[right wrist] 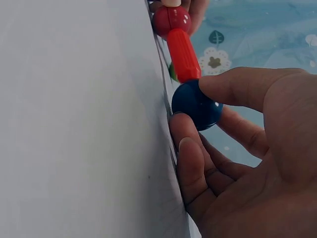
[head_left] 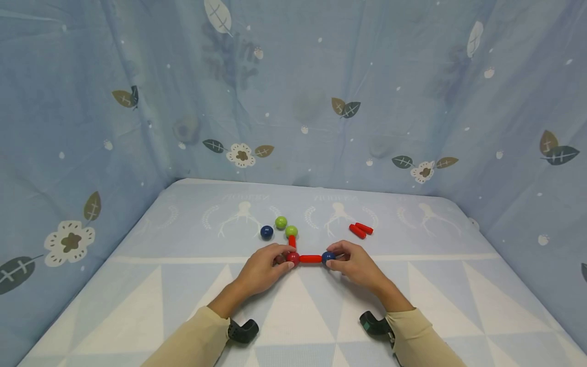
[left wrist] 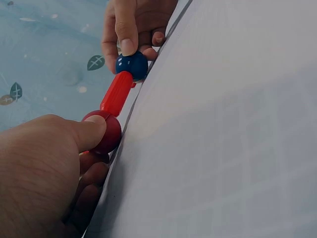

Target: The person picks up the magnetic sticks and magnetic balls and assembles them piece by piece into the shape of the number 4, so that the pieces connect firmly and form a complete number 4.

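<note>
Backdrop, head view: blue curtain point(head_left: 293, 76) w/ leaf & flower print, behind desk & at both sides.
Desk point(head_left: 293, 316): pale cover, triangles nearest person, antler motifs at far part.
L hand point(head_left: 263, 267): thumb & fingers gripping red ball point(head_left: 293, 260), approx. mid-desk.
R hand point(head_left: 361, 265): pinching dark-blue ball point(head_left: 327, 258), to right of red ball.
Joining rod point(head_left: 311, 259): red, btwn red ball & dark-blue ball, meeting both.
Far rod point(head_left: 292, 241): also red, runs from red ball away from person to near green ball point(head_left: 291, 232).
Loose balls: spare green ball point(head_left: 281, 222) & spare blue ball point(head_left: 267, 232), both left of near green ball.
Spare rods point(head_left: 357, 231): 2 pcs, red, side by side, beyond R hand.
Sleeves point(head_left: 192, 336): beige, w/ black wrist devices point(head_left: 244, 331).
L wrist view: L hand's thumb on red ball; joining rod slants up to dark-blue ball, R hand's thumb on it.
R wrist view: R hand's thumb & fingers round dark-blue ball; red ball at rod's other end; bit of green behind, can't tell which ball.
</note>
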`<act>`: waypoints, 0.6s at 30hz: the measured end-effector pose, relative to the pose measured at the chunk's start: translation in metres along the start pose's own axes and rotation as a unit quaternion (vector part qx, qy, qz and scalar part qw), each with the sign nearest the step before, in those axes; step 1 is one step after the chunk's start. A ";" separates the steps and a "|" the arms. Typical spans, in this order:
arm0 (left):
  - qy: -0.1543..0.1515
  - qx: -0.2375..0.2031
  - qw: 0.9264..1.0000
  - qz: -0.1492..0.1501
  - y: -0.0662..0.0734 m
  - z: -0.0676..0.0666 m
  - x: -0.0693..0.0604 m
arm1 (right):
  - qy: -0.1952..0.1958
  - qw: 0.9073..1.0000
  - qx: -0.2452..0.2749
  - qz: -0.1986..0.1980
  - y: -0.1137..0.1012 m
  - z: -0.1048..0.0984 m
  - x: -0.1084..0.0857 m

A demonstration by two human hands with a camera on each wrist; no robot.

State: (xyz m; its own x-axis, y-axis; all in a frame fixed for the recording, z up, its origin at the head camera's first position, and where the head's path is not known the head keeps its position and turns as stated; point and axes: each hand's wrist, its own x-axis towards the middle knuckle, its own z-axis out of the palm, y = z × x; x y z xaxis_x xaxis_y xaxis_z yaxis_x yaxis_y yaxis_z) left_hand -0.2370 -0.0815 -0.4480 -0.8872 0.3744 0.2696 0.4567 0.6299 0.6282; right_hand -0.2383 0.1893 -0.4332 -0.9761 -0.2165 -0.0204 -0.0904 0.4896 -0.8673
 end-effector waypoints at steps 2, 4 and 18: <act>0.000 0.005 1.000 0.004 0.000 0.000 0.000 | 0.006 1.000 -0.005 0.000 0.000 0.000 0.000; -0.001 0.008 1.000 0.006 0.000 0.000 0.001 | 0.011 1.000 -0.009 0.000 0.000 0.000 -0.001; 0.002 0.007 1.000 0.006 0.000 -0.001 0.000 | 0.017 1.000 0.002 -0.006 0.000 0.001 -0.001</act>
State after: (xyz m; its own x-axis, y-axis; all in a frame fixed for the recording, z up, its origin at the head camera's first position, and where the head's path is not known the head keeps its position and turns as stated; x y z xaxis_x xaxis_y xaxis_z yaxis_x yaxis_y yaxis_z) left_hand -0.2365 -0.0821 -0.4473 -0.8817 0.3796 0.2801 0.4685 0.6348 0.6145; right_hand -0.2376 0.1883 -0.4333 -0.9812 -0.1930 0.0069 -0.1013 0.4837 -0.8694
